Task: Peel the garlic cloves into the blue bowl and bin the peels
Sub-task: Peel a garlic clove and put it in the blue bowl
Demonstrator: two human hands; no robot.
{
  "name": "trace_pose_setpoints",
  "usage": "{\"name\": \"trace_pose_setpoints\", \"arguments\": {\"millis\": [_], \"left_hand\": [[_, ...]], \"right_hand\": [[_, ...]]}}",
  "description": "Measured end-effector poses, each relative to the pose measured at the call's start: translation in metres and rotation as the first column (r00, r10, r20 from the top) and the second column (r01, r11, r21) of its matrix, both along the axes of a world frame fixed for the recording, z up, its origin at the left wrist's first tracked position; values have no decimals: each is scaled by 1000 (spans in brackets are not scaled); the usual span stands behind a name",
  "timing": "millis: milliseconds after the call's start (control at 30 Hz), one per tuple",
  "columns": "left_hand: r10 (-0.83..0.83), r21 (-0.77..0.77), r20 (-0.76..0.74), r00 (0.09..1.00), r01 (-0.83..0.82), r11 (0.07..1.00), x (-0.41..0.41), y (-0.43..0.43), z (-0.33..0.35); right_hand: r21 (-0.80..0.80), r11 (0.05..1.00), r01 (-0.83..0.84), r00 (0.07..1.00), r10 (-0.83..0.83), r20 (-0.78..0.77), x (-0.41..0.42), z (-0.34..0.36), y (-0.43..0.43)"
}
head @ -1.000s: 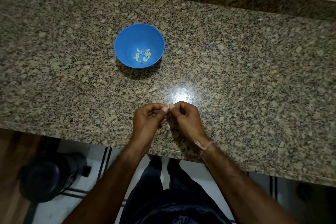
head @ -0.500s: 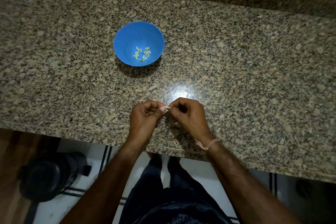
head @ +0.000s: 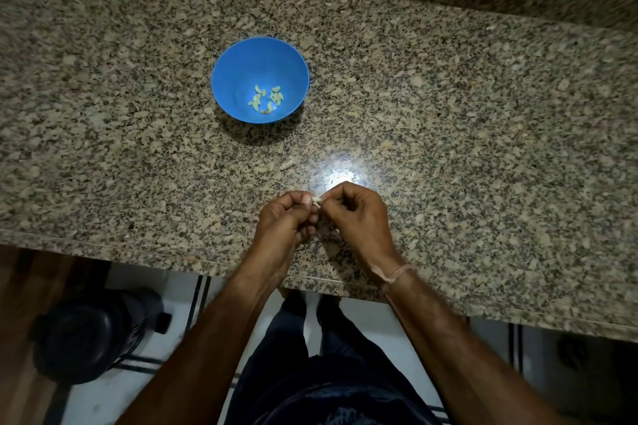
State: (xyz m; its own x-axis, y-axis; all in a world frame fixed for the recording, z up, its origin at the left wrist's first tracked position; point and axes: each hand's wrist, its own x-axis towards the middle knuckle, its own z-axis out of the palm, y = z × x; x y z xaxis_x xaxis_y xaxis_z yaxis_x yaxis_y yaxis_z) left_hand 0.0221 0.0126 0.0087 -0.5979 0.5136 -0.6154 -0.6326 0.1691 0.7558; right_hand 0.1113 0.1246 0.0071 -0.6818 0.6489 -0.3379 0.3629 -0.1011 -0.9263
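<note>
Barely shifting, left hand (head: 284,219) and right hand (head: 360,217) are still pinching one garlic clove (head: 316,199) over the worktop (head: 483,148). Peeling is likely continuing, with the blue bowl (head: 231,79) waiting beyond.

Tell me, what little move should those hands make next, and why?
Probably pull the skin off with the right hand while the left hand steadies the garlic clove. Both hands pinch it between their fingertips over the counter, and it is not yet in the blue bowl, where peeled cloves lie.
</note>
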Motion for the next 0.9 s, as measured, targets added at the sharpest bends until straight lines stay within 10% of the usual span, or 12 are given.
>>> {"name": "trace_pose_setpoints", "arguments": {"millis": [133, 300, 467, 600, 900], "left_hand": [[-253, -272, -583, 772, 108, 956, 0, -3, 0], [-172, -128, -411, 895, 130, 983, 0, 3, 1], [-84, -38, -59, 995, 82, 996, 5, 7, -11], [-12, -47, 17, 1000, 13, 999, 8, 15, -9], [-219, -349, -417, 882, 67, 935, 2, 15, -15]], "right_hand": [[-96, 995, 41, 999, -41, 2, 0, 1, 1], [-505, 851, 143, 988, -153, 21, -4, 5, -5], [69, 997, 38, 999, -40, 28, 0, -9, -1], [178, 984, 14, 999, -23, 49, 1, -13, -1], [386, 918, -92, 993, 57, 101, 5, -23, 7]]}}
